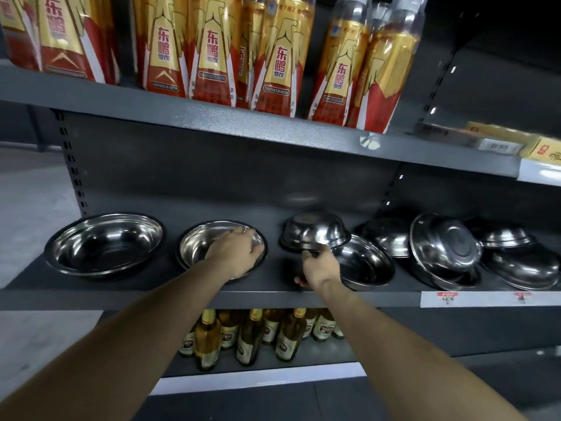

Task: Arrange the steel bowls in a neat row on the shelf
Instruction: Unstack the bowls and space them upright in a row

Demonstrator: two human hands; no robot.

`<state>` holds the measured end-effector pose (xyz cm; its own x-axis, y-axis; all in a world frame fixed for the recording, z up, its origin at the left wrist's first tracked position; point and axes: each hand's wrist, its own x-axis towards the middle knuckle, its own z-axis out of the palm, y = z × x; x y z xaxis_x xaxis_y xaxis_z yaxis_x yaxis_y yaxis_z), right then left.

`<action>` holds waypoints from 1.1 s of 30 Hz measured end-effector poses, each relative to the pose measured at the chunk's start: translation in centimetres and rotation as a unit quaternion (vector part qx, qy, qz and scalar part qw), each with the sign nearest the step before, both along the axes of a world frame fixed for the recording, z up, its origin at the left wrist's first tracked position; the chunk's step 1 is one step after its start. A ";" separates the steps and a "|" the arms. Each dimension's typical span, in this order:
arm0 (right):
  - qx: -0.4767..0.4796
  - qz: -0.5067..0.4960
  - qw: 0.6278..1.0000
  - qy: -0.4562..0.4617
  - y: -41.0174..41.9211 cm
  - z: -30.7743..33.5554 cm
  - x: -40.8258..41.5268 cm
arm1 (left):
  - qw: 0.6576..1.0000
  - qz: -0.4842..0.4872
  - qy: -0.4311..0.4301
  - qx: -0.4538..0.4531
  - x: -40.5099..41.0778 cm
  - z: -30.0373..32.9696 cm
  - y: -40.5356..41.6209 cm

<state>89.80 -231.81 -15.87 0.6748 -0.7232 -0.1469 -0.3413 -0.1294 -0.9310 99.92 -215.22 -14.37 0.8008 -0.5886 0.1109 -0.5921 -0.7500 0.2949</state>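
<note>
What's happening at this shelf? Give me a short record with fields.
place: middle shelf of a shop rack
left hand: rests flat in the second bowl
right hand: grips the rim of an upside-down bowl
leftmost bowl: upright, set apart
right side: jumbled bowls, some tilted or overturned
above: tall drink bottles
below: glass bottles

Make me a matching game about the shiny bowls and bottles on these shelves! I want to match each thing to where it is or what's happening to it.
Things:
1. far-left bowl
2. second bowl
3. upside-down bowl
4. glass bottles

States:
A. the right hand grips its rim
B. standing on the shelf below
C. right way up, nobody touching it
D. the left hand rests across it

Pairs: 1-C, 2-D, 3-A, 4-B
</note>
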 end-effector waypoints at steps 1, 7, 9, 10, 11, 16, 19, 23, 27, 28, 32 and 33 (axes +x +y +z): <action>-0.005 -0.005 1.000 0.001 -0.7 0.1 -0.2 | 1.000 -0.005 -0.001 -0.002 -0.1 0.0 -0.6; -0.021 -0.020 1.000 -0.012 -4.4 0.5 -0.1 | 1.000 -0.019 -0.001 -0.005 -0.2 0.1 -4.8; -0.029 -0.016 0.999 -0.006 -5.9 0.5 0.0 | 1.000 -0.020 0.001 0.007 -0.1 0.2 -6.4; -0.032 -0.013 0.999 -0.007 -6.7 0.5 0.0 | 1.000 -0.020 0.000 0.014 0.0 0.2 -7.2; -0.037 -0.011 0.999 -0.010 -7.6 0.5 0.2 | 1.000 -0.018 0.000 0.020 0.1 0.2 -8.0; -0.072 0.003 0.997 -0.008 -12.3 0.7 1.2 | 0.999 0.013 0.019 0.027 0.8 -0.4 -12.2; -0.084 0.034 0.996 0.009 -15.0 0.7 1.6 | 0.996 0.055 0.068 0.002 1.3 -1.4 -14.2; -0.091 0.091 0.991 0.042 -17.5 0.5 2.4 | 0.980 0.116 0.148 -0.063 1.7 -2.8 -16.5; -0.087 0.120 0.987 0.063 -18.5 0.1 3.5 | 0.956 0.156 0.203 -0.143 1.7 -4.0 -18.3; -0.089 0.122 0.987 0.062 -18.5 -0.1 3.7 | 0.946 0.168 0.218 -0.172 1.7 -4.2 -18.6; -0.120 0.139 0.982 0.047 -18.2 -1.0 4.2 | 0.917 0.202 0.233 -0.254 1.2 -4.4 -19.9; -0.123 0.140 0.982 0.041 -18.2 -1.2 4.2 | 0.913 0.208 0.233 -0.263 1.0 -4.3 -20.1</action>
